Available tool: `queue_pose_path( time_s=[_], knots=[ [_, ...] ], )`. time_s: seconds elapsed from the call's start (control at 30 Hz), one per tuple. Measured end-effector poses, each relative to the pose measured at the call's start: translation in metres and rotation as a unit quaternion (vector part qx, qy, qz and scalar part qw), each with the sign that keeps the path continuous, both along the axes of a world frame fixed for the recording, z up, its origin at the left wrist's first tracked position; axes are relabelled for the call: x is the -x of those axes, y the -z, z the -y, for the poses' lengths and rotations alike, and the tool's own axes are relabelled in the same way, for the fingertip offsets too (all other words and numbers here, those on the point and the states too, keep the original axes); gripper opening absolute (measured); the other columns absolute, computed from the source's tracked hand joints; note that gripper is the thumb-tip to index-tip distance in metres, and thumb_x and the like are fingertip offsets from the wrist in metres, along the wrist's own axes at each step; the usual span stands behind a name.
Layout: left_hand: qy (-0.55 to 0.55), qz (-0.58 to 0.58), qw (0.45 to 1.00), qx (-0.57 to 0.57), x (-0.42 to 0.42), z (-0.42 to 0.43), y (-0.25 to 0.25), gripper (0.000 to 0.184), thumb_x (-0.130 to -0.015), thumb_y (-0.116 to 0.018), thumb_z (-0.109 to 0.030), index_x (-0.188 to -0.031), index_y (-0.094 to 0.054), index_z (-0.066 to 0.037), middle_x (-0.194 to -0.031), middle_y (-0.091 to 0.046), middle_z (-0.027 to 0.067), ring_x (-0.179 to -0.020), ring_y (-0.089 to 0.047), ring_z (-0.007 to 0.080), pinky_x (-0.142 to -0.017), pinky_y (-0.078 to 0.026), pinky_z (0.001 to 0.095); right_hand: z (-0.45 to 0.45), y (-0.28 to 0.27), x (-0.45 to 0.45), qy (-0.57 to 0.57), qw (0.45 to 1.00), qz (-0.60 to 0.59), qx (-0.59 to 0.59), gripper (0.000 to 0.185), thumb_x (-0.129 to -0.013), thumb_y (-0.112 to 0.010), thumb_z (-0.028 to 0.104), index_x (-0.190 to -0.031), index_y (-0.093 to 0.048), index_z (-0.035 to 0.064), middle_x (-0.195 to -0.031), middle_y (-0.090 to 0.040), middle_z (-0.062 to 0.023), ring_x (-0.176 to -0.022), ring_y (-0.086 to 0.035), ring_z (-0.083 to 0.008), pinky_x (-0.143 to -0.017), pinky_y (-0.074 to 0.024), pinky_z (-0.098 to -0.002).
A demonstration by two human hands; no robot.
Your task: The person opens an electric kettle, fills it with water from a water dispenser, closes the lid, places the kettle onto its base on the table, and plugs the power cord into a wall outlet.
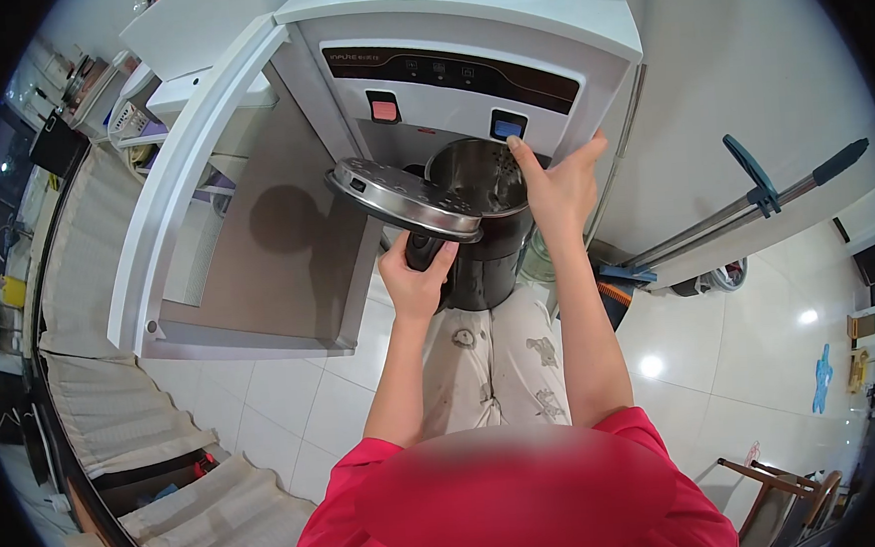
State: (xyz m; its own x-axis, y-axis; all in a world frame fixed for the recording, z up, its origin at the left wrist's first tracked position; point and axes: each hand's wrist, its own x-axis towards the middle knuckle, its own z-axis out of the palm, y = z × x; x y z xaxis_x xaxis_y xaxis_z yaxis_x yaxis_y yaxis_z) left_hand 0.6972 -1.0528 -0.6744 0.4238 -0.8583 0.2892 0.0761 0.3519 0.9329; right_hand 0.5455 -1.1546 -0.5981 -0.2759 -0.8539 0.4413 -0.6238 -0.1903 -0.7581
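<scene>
We count two hands, one kettle, one lid, one water machine, one red switch and one blue switch.

Shiny metal kettle lid, glossy plastic water dispenser, matt cloth trousers.

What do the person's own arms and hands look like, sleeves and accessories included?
Plain red fabric sleeves leave both forearms bare. The left hand and right hand are ungloved. No watch, bracelet, cable or marking shows; some fingers are hidden, so rings can't be ruled out.
</scene>
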Motion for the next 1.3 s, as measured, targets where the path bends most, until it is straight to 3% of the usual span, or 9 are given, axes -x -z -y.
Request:
queue_pose_path(
  time_s=[0.17,0.23,0.37,0.43,0.87,0.93,1.07,1.27,1.3],
  knots=[
    [-0.004,-0.006,1.000,-0.002,0.0013,-0.0002,-0.0009,0.022,-0.081,-0.078,-0.013,-0.091,-0.066,0.002,-0.066,-0.061,-0.0007,-0.050,-0.050,0.0048,-0.046,-0.038,0.0215,-0.0021,-0.0026,-0.0011,0.000,1.000,0.008,-0.004,0.098,-0.075,-0.077,0.047,-0.136,-0.024,-0.0082,-0.115,-0.058,-0.0311,-0.103,-0.062,-0.0442,-0.089,-0.0472,-0.0458],
    [-0.004,-0.010,1.000,0.003,0.0020,-0.0003,-0.0011,0.022,-0.080,-0.078,-0.013,-0.090,-0.065,0.002,-0.066,-0.061,-0.0006,-0.050,-0.051,0.0050,-0.045,-0.038,0.0214,-0.0029,-0.0027,-0.0023,0.008,1.000,0.021,0.002,0.092,-0.074,-0.079,0.041,-0.137,-0.027,-0.0029,-0.117,-0.058,-0.0263,-0.104,-0.061,-0.0413,-0.087,-0.0472,-0.0465],
    [-0.007,-0.020,1.000,0.002,0.0020,-0.0001,-0.0002,0.023,-0.080,-0.079,-0.013,-0.089,-0.065,0.003,-0.066,-0.060,-0.0001,-0.050,-0.051,0.0053,-0.044,-0.039,0.0214,-0.0033,-0.0034,-0.0021,0.010,1.000,0.016,-0.008,0.092,-0.075,-0.079,0.041,-0.137,-0.026,-0.0028,-0.117,-0.058,-0.0263,-0.104,-0.061,-0.0413,-0.086,-0.0472,-0.0464],
    [-0.008,-0.022,1.000,0.003,0.0015,0.0004,-0.0001,0.023,-0.080,-0.079,-0.013,-0.089,-0.065,0.003,-0.066,-0.060,0.0001,-0.050,-0.052,0.0055,-0.044,-0.039,0.0215,-0.0038,-0.0054,-0.0009,-0.011,1.000,0.022,-0.016,0.099,-0.076,-0.077,0.045,-0.138,-0.022,-0.0079,-0.114,-0.059,-0.0307,-0.103,-0.062,-0.0440,-0.090,-0.0468,-0.0453],
    [-0.005,-0.008,1.000,0.000,0.0011,-0.0006,-0.0026,0.021,-0.081,-0.077,-0.012,-0.091,-0.066,0.002,-0.066,-0.060,-0.0007,-0.049,-0.050,0.0050,-0.043,-0.038,0.0213,-0.0021,-0.0007,-0.0009,-0.004,1.000,0.006,-0.004,0.098,-0.077,-0.076,0.046,-0.139,-0.021,-0.0068,-0.113,-0.060,-0.0313,-0.102,-0.062,-0.0445,-0.089,-0.0471,-0.0454],
    [-0.004,-0.006,1.000,-0.001,0.0014,-0.0006,-0.0032,0.020,-0.081,-0.077,-0.011,-0.092,-0.066,0.002,-0.066,-0.060,-0.0009,-0.049,-0.050,0.0049,-0.043,-0.038,0.0213,-0.0017,0.0000,-0.0018,0.000,1.000,0.025,-0.006,0.093,-0.076,-0.078,0.041,-0.138,-0.025,-0.0022,-0.116,-0.058,-0.0268,-0.104,-0.061,-0.0421,-0.086,-0.0471,-0.0475],
    [-0.001,-0.010,1.000,0.003,0.0023,-0.0007,-0.0031,0.020,-0.081,-0.077,-0.011,-0.092,-0.066,0.002,-0.066,-0.060,-0.0010,-0.049,-0.050,0.0047,-0.044,-0.037,0.0213,-0.0007,0.0016,-0.0003,-0.001,1.000,0.003,0.001,0.097,-0.077,-0.076,0.046,-0.138,-0.021,-0.0061,-0.111,-0.061,-0.0301,-0.101,-0.063,-0.0443,-0.088,-0.0476,-0.0452],
    [-0.005,0.004,1.000,0.001,0.0009,-0.0003,-0.0002,0.020,-0.081,-0.076,-0.011,-0.091,-0.065,0.002,-0.066,-0.060,-0.0008,-0.050,-0.050,0.0050,-0.044,-0.038,0.0216,-0.0019,-0.0003,-0.0042,-0.006,0.999,0.036,-0.005,0.096,-0.077,-0.078,0.041,-0.139,-0.021,-0.0052,-0.117,-0.058,-0.0302,-0.107,-0.061,-0.0420,-0.094,-0.0452,-0.0438],
    [-0.002,0.005,1.000,0.002,0.0011,-0.0009,-0.0007,0.019,-0.081,-0.076,-0.011,-0.090,-0.065,0.002,-0.066,-0.060,-0.0008,-0.050,-0.050,0.0051,-0.045,-0.038,0.0217,-0.0010,0.0015,-0.0049,-0.026,0.996,0.082,0.010,0.096,-0.075,-0.080,0.037,-0.140,-0.022,-0.0038,-0.124,-0.052,-0.0302,-0.114,-0.055,-0.0428,-0.096,-0.0431,-0.0455]
  ],
)
